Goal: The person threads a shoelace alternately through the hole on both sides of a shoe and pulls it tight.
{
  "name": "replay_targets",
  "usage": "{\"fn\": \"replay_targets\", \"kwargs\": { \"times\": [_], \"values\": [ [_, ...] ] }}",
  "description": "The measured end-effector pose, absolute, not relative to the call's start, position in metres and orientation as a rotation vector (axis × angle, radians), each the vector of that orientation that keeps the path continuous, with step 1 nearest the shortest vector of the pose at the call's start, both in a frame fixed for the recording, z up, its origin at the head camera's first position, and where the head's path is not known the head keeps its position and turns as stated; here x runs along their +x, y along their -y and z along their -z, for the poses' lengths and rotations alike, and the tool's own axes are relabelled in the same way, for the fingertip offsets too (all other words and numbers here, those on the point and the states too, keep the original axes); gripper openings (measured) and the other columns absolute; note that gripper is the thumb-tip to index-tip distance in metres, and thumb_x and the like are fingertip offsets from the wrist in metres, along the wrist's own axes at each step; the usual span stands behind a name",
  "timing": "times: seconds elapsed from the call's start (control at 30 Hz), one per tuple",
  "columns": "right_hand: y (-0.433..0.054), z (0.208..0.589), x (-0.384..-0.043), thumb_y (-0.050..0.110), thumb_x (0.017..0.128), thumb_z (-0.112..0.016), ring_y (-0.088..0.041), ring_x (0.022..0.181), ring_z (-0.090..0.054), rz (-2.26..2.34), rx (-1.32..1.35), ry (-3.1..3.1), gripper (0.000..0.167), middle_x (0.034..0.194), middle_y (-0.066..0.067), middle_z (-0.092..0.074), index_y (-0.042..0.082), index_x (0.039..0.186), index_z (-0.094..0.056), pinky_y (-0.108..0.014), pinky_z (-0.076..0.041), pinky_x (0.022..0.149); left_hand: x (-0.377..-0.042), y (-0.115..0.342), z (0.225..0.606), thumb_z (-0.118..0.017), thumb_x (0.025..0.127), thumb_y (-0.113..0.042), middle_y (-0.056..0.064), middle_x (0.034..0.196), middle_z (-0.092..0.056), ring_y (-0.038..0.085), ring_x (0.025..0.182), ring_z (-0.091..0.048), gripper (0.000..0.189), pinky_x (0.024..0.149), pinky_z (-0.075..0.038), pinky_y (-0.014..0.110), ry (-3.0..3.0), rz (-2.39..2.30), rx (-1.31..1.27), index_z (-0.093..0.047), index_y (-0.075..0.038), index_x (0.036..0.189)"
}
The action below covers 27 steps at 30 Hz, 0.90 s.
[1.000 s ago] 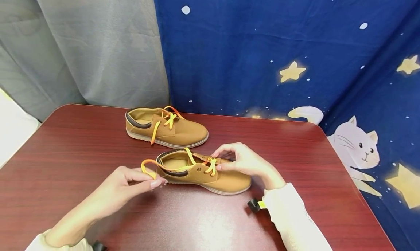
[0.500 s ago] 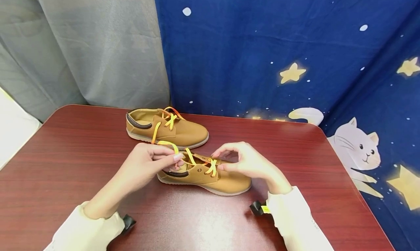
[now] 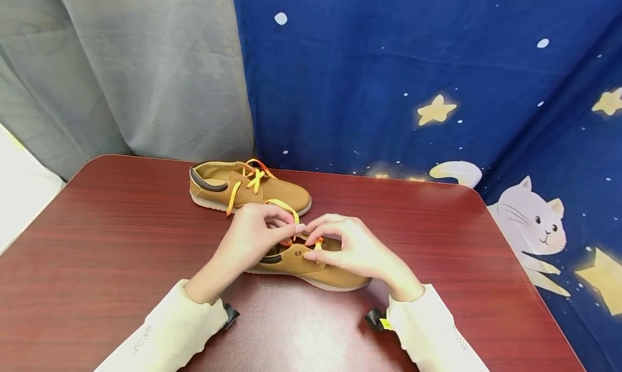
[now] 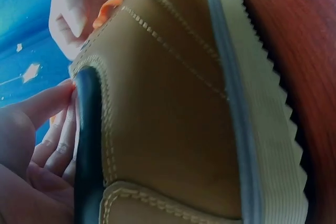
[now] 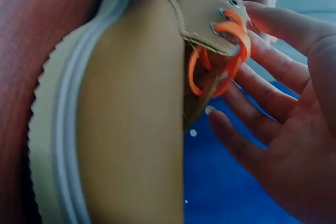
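A tan lace-up shoe [image 3: 340,277] stands on the table, toe to the right. My left hand [image 3: 257,229] is over its opening and pinches the end part of a yellow-orange shoelace [image 3: 285,205] between thumb and fingers; the lace arcs up above the hand. On the shoe's eyelet flap is my right hand [image 3: 362,253], its thumb on the near side and fingertips on the far side. The right wrist view shows orange lace [image 5: 237,34] threaded through the lower eyelets, while the top eyelet [image 5: 234,2] has none. Fingers partly hide the shoe's opening.
A matching tan shoe [image 3: 286,193] lies just behind, with its own lace [image 3: 234,199] hanging loose over the side. Under both is a reddish-brown table [image 3: 121,242]. Behind the table hang a grey curtain [image 3: 160,64] and a blue starry curtain [image 3: 340,64].
My left hand has carried the lace end right, from beside the heel to over the shoe's opening. My right hand has shifted slightly left, from the lace crossing to the eyelet flap.
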State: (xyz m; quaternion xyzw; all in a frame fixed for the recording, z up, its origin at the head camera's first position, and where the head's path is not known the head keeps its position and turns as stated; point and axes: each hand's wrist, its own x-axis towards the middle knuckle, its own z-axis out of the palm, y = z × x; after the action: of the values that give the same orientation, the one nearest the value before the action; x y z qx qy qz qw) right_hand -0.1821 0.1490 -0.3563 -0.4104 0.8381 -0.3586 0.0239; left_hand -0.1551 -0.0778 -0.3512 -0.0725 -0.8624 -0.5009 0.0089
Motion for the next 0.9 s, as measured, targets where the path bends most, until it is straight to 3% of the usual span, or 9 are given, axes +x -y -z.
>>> {"fn": "replay_targets", "kwargs": {
  "times": [0.17,0.47,0.63,0.77,0.9],
  "values": [
    [-0.143,0.359,-0.179,0.028,0.082,-0.085,-0.006,0.110,-0.066,1.122,-1.293,-2.612,0.014,0.115,0.007,-0.072,0.023,0.091,-0.076,-0.025,-0.051,0.094,-0.154,0.074,0.353,-0.082,0.083,-0.023,-0.003,0.077,-0.076,0.004,0.067,-0.068,0.010,0.065,-0.053,0.024,2.738,1.488,-0.215,-0.077,-0.014,0.084],
    [-0.139,0.364,-0.178,0.023,0.079,-0.087,-0.006,0.098,-0.059,1.201,-1.410,-2.648,0.012,0.098,0.008,-0.065,0.022,0.084,-0.077,-0.023,-0.050,0.086,-0.154,0.073,0.353,-0.081,0.082,-0.031,-0.011,0.073,-0.075,0.002,0.071,-0.065,0.008,0.065,-0.047,0.028,2.888,1.337,-0.186,-0.077,-0.025,0.077],
    [-0.139,0.365,-0.178,0.022,0.078,-0.088,-0.005,0.096,-0.060,1.191,-1.412,-2.668,0.012,0.098,0.008,-0.064,0.022,0.081,-0.077,-0.022,-0.050,0.086,-0.157,0.078,0.351,-0.078,0.085,-0.030,-0.010,0.075,-0.075,0.005,0.069,-0.061,0.010,0.062,-0.047,0.027,2.944,1.365,-0.335,-0.078,-0.022,0.081],
    [-0.139,0.365,-0.178,0.023,0.078,-0.088,-0.005,0.096,-0.061,1.160,-1.397,-2.694,0.011,0.098,0.008,-0.064,0.022,0.081,-0.077,-0.023,-0.050,0.086,-0.160,0.085,0.349,-0.074,0.089,-0.027,-0.012,0.063,-0.064,0.007,0.065,-0.052,0.012,0.056,-0.040,0.024,2.958,1.433,-0.493,-0.078,-0.020,0.081],
    [-0.139,0.365,-0.178,0.023,0.079,-0.087,-0.004,0.095,-0.061,1.161,-1.384,-2.687,0.011,0.098,0.008,-0.064,0.022,0.081,-0.077,-0.022,-0.050,0.085,-0.160,0.088,0.349,-0.069,0.093,-0.028,-0.014,0.055,-0.043,0.007,0.060,-0.039,0.018,0.051,-0.027,0.023,2.983,1.380,-0.583,-0.077,-0.025,0.077]
  ]
}}
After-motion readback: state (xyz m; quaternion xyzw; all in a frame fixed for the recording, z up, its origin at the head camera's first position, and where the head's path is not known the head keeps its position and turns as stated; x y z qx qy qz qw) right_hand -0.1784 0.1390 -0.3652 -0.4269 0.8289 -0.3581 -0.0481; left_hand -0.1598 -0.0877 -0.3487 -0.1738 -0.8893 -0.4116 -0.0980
